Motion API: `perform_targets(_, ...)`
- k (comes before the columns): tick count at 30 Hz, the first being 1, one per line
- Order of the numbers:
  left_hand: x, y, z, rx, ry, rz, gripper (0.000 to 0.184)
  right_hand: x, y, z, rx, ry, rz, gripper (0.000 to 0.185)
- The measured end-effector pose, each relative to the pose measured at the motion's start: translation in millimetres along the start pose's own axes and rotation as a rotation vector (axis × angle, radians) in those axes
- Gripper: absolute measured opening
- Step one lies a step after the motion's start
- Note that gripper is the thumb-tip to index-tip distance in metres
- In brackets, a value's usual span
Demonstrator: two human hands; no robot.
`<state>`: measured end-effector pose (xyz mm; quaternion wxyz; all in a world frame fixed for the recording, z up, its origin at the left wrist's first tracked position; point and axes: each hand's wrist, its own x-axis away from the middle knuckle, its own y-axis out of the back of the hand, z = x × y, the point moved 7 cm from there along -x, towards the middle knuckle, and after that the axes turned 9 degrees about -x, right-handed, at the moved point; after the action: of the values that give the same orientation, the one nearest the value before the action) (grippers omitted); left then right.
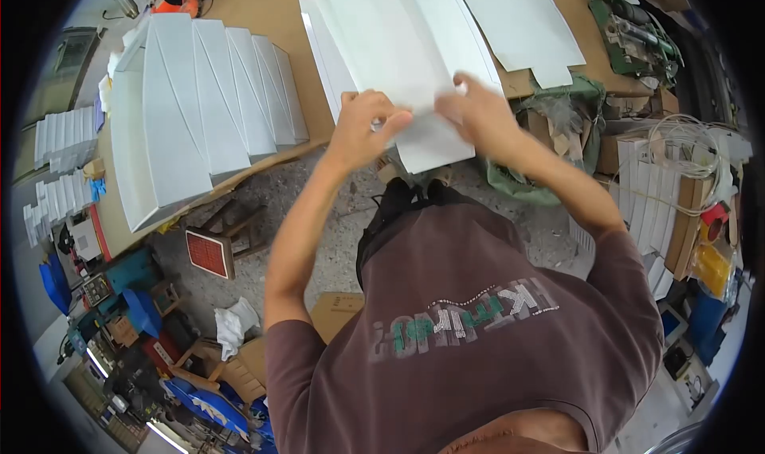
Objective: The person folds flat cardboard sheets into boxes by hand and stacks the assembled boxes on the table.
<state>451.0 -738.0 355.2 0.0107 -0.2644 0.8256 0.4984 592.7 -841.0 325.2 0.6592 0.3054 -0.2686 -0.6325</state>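
Observation:
A long white card sheet lies over other white sheets on the table, and its narrow front end juts past the table edge toward my body. My left hand is at the left side of this front part, its fingers curled and thumb reaching in, closed at the card's edge. Opposite it, my right hand is at the right side of the same card. Motion smears its fingertips, so their grip is unclear. Another flat white sheet with a tab lies to the right.
Folded white card pieces stand in a row on the left of the brown table. A stool with a red seat is below them. A green bag hangs near the right table edge. White strips and coiled cord are farther right.

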Motion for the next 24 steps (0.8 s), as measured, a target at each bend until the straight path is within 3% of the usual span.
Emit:
perform_targets(2,-5,7,1,0.15,0.103,-0.027,0.03,-36,20,-22,-0.527,-0.415,-0.029,0.021)
perform_targets(4,2,-7,7,-0.067,-0.039,-0.134,0.023,-26,29,0,-0.059,-0.054,-0.398,0.02)
perform_targets(5,5,-17,5,-0.234,-0.083,-0.17,0.023,-18,24,8,0.106,0.018,-0.494,0.021)
perform_targets(6,6,-23,-4,-0.396,-0.123,-0.202,0.023,-9,19,16,0.277,0.074,-0.603,0.022)
perform_targets(8,10,-24,-11,-0.414,-0.06,-0.241,0.026,0,11,16,0.473,-0.038,-0.648,0.031)
perform_targets(9,21,-21,-20,-0.386,-0.03,-0.212,0.024,6,9,20,0.301,-0.028,-0.636,0.035)
perform_targets(10,32,-15,-28,-0.363,-0.003,-0.182,0.023,22,4,30,0.169,-0.087,-0.483,0.032)
perform_targets(12,62,15,-48,-0.059,-0.035,-0.104,0.027,37,24,28,-0.054,-0.226,-0.261,0.031)
perform_targets(13,67,28,-44,-0.006,0.018,0.003,0.044,39,36,13,-0.145,-0.307,-0.19,0.039)
perform_targets(14,45,48,-33,-0.088,0.058,-0.076,0.053,38,43,1,-0.237,-0.392,-0.124,0.05)
perform_targets(16,6,54,18,-0.17,0.19,-0.24,0.067,-22,83,-47,-0.175,-0.307,-0.531,0.068)
perform_targets(17,-23,41,62,-0.18,0.271,-0.355,0.072,-68,76,-92,-0.359,-0.251,-0.519,0.069)
perform_targets(19,-68,-29,145,1.039,0.565,-0.203,0.06,-136,32,-124,-0.883,-0.08,-0.42,0.068)
perform_targets(20,-71,-23,134,1.073,0.524,-0.223,0.056,-160,19,-115,-1.213,0.047,-0.329,0.065)
perform_targets(22,-72,-8,95,1.16,0.423,-0.265,0.048,-133,45,-63,-1.049,0.165,-0.569,0.055)
perform_targets(23,-69,10,77,0.958,0.11,-0.259,0.043,-105,58,-32,-1.077,0.281,-0.64,0.051)
perform_targets(24,-63,26,62,0.824,-0.024,-0.293,0.041,-93,70,-24,-1.088,0.381,-0.632,0.049)
